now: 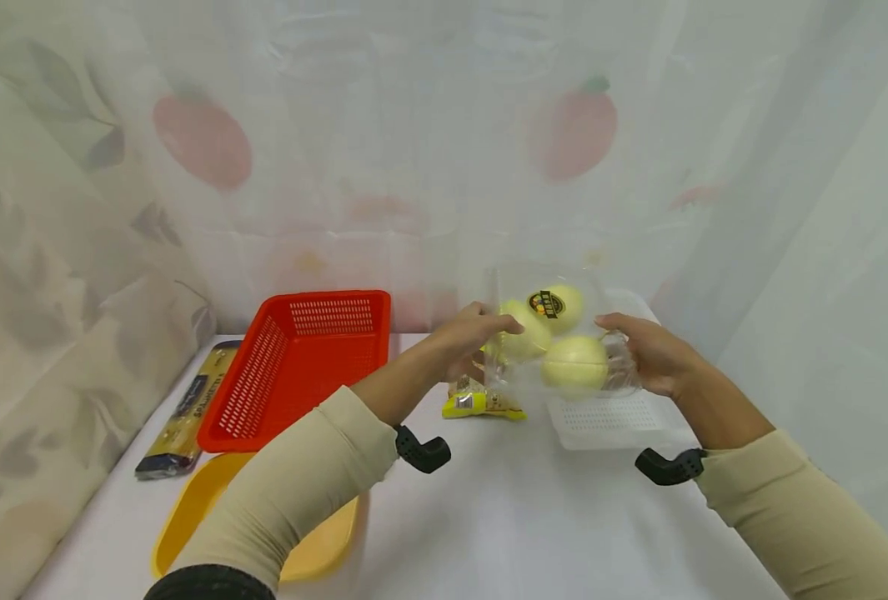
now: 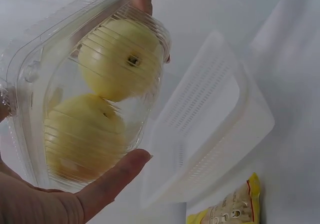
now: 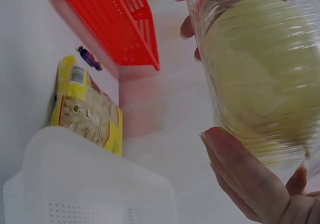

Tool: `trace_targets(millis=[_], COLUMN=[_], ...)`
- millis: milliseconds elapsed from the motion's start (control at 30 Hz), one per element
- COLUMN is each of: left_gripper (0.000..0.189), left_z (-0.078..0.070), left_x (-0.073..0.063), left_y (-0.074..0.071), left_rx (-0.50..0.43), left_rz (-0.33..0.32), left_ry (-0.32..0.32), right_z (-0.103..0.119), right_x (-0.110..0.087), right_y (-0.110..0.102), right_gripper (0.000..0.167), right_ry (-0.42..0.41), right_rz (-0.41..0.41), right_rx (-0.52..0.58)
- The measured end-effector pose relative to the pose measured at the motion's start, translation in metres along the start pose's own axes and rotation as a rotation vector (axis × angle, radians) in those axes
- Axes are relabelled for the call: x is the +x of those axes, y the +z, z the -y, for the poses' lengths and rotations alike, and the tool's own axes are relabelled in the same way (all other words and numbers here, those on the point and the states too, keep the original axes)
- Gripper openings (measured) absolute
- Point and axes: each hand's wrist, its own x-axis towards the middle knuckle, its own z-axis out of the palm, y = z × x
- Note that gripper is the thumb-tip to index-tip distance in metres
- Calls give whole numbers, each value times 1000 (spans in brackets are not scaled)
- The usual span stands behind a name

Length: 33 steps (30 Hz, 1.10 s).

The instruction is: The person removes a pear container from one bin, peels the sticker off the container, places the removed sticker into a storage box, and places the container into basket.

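A clear plastic box [image 1: 509, 285] with round pale yellow fruits [image 1: 574, 362] inside is held up by both hands. A dark oval label [image 1: 546, 304] is stuck on its top. My left hand [image 1: 464, 340] grips the left side, thumb over the top. At the opposite end, my right hand [image 1: 655, 353] holds the box with its thumb and fingers. Ribbed plastic walls [image 2: 145, 104] show between the hand and the fruits in the left wrist view. Below and behind the box stands a white perforated basket [image 1: 672, 429], partly hidden by it.
A yellow snack bag [image 1: 484, 406] lies left of the white basket. Further left are a red basket [image 1: 323, 358], a yellow tray [image 1: 323, 550] partly under the left sleeve, and a long gold-and-black package [image 1: 192, 412]. A small purple wrapped candy [image 3: 89, 58] lies near the red basket.
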Motion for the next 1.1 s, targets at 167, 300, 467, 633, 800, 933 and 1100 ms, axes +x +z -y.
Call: trace_targets(millis=[167, 300, 467, 633, 800, 933, 1100], left_gripper=[75, 67, 60, 57, 61, 70, 79], left_z=[4, 9, 18, 31, 44, 53, 65], left_x=[-14, -25, -35, -44, -53, -60, -67], left_y=[-6, -9, -15, -18, -22, -26, -30], left_rx=[-6, -17, -32, -45, -48, -36, -28], left_rz=[-12, -20, -4, -6, -23, -55, -81], left_ry=[-11, 9, 41, 47, 37, 36, 47], right_z=[-3, -6, -12, -23, -35, -43, -53], right_x=[2, 2, 1, 2, 4, 6, 7], right_y=[9, 15, 23, 32, 40, 45, 52], right_gripper=[58, 65, 60, 51, 43, 37, 40], right_ry=[7, -3, -25, -32, -28, -24, -25], right_rz=[26, 32, 57, 75, 75, 65, 42], right_rx=[-24, -59, -81, -88, -90, -99, -132])
